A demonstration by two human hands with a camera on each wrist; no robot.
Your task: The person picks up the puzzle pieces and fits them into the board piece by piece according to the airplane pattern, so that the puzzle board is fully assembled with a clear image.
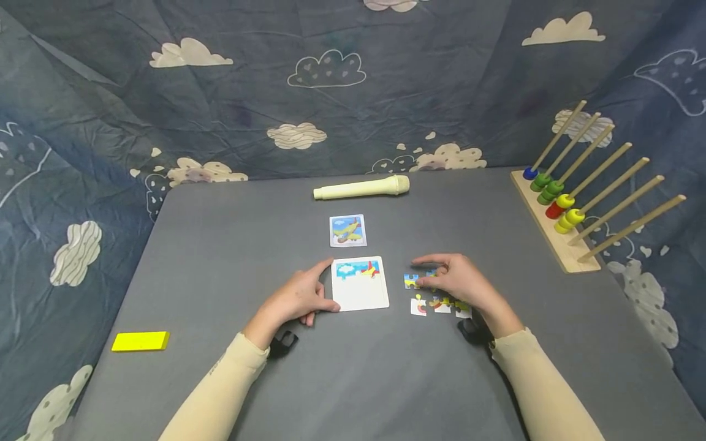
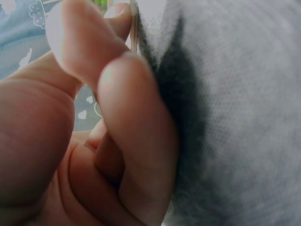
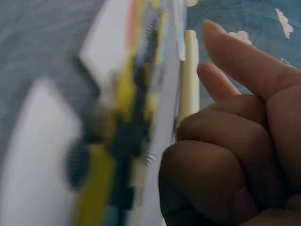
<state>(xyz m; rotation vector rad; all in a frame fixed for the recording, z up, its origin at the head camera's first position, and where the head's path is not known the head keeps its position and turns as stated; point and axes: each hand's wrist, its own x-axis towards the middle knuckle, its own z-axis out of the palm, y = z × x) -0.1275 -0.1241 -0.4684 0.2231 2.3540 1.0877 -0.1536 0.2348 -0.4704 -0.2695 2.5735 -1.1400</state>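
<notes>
A white puzzle board (image 1: 358, 297) lies mid-table, its top part filled with sky-blue, cloud and red-yellow pieces. My left hand (image 1: 300, 295) holds the board's left edge between thumb and index finger; its other fingers are curled under in the left wrist view. Over the loose pieces, my right hand (image 1: 460, 280) has its index finger and thumb spread apart. Its thumb tip is at a blue-and-yellow puzzle piece (image 1: 410, 281); whether they touch cannot be told. Nearer me lie several more pieces, among them a white-and-red puzzle piece (image 1: 418, 307). The right hand partly hides others.
A picture card (image 1: 348, 231) with a yellow plane lies beyond the board, and a cream microphone-shaped object (image 1: 361, 187) behind it. At the right stands a wooden peg rack (image 1: 557, 236) with coloured beads. A yellow block (image 1: 140, 341) lies at the left.
</notes>
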